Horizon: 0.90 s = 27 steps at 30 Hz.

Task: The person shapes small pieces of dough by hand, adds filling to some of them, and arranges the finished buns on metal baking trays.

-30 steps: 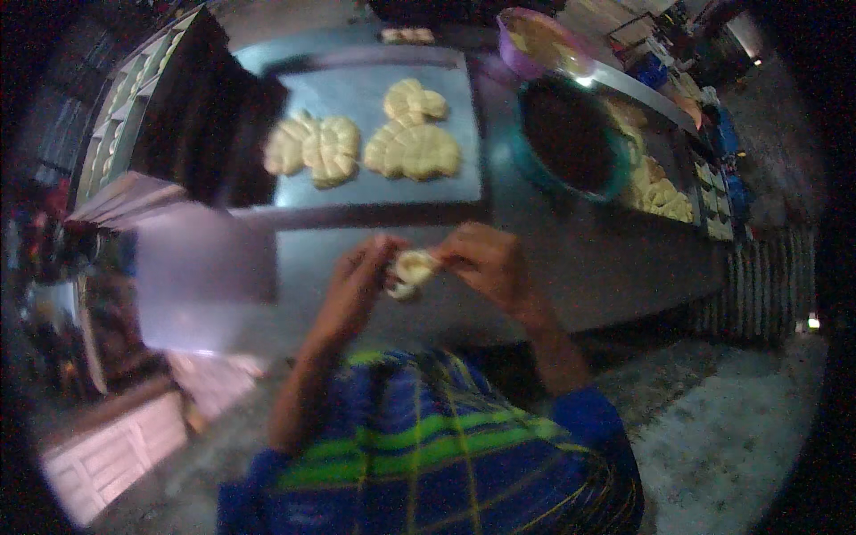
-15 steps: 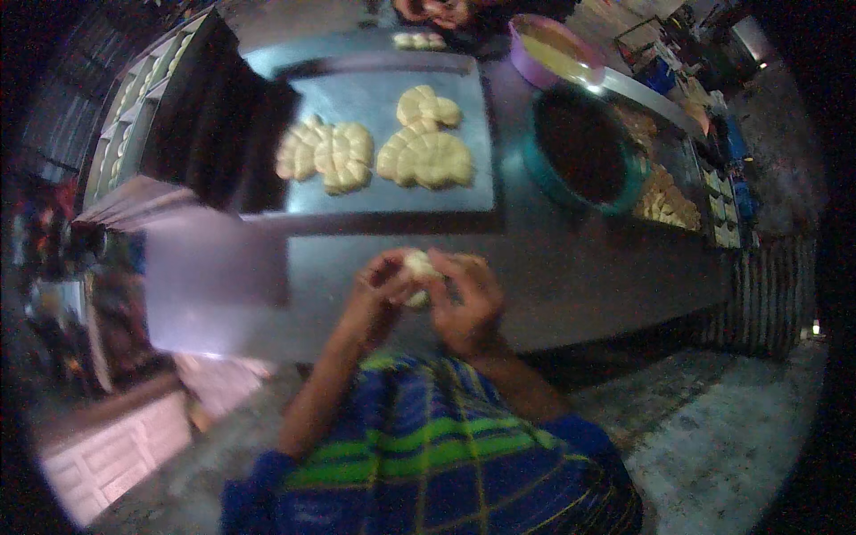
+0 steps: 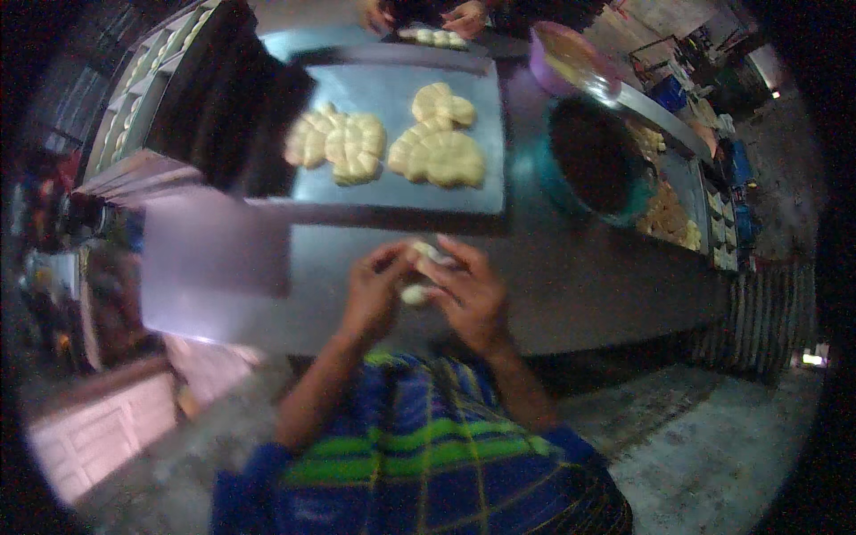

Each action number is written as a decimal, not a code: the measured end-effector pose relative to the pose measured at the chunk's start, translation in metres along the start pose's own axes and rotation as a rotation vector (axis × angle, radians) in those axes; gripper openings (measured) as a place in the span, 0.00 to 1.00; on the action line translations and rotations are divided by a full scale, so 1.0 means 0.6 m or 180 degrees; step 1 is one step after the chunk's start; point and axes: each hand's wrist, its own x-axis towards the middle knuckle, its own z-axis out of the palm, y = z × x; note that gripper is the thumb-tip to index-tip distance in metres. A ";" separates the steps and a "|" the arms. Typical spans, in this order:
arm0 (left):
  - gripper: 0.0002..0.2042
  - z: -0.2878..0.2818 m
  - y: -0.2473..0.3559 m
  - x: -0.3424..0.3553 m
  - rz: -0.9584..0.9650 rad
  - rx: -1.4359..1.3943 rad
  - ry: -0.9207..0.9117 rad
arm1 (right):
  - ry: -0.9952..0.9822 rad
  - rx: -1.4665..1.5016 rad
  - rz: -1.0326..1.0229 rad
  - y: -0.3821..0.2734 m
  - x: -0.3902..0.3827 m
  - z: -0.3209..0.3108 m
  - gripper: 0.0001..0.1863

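Observation:
Between my two hands, above the near part of the metal table, is a small pale piece of dough [image 3: 432, 253]. My left hand [image 3: 373, 283] pinches its left side with thumb and fingertips. The fingers of my right hand [image 3: 473, 299] bend over its right side, partly hiding it. A second pale dough ball [image 3: 414, 294] shows just below, between the hands; whether it rests on the table or is held, I cannot tell. Beyond my hands, a metal tray [image 3: 312, 193] bears two flat shapes of joined dough pieces, a left one [image 3: 346, 147] and a right one [image 3: 439, 153].
A dark-filled teal basin [image 3: 637, 203] and a purple tub [image 3: 544, 64] stand to the right. Dark stacked trays [image 3: 241, 107] rise at the left beside a rack [image 3: 143, 80]. Across the table, another person's hands [image 3: 465, 18] are near a row of dough pieces [image 3: 434, 37].
My right hand's fingers have spread a little over the dough, which stays between both hands. The other person's hands have moved apart, either side of the dough row. The view has shifted slightly.

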 end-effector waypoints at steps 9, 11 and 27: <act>0.11 -0.007 0.012 -0.026 0.0635 0.1688 -0.0521 | -0.0143 -0.0248 0.0483 -0.009 0.013 -0.014 0.16; 0.10 -0.011 0.008 -0.028 0.0628 0.1314 -0.0635 | -0.0130 0.0131 0.1043 -0.019 0.017 -0.015 0.14; 0.19 -0.011 -0.018 -0.035 0.0483 0.0647 -0.0627 | -0.0911 0.1245 0.1961 0.058 -0.007 -0.023 0.12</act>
